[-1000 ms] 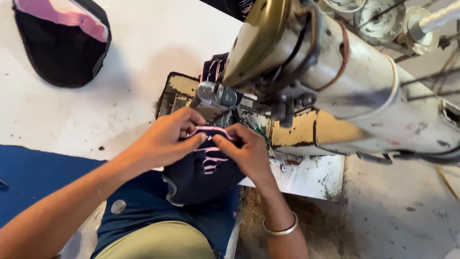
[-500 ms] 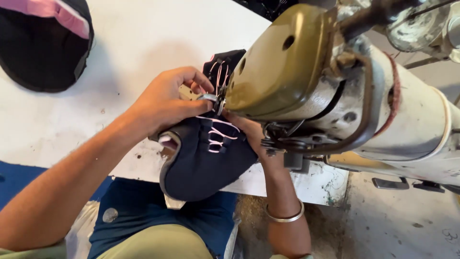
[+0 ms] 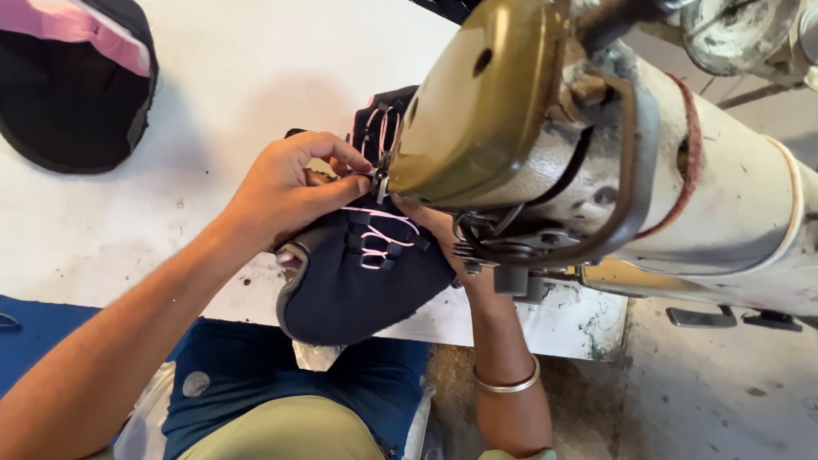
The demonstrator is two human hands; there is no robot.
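Held steady at the sewing machine [image 3: 545, 145]: dark shoe upper [image 3: 362, 273], left hand [image 3: 285, 187] pinching its laced edge, right hand [image 3: 434, 226] gripping beneath, fingers best kept off the needle.

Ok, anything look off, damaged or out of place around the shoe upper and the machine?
Nothing wrong with the upper itself: both hands hold it at the machine head. The left hand pinches its top edge; the right hand is mostly hidden under the head. Oddities: worn, chipped paint on the machine, and dusty debris on the floor.
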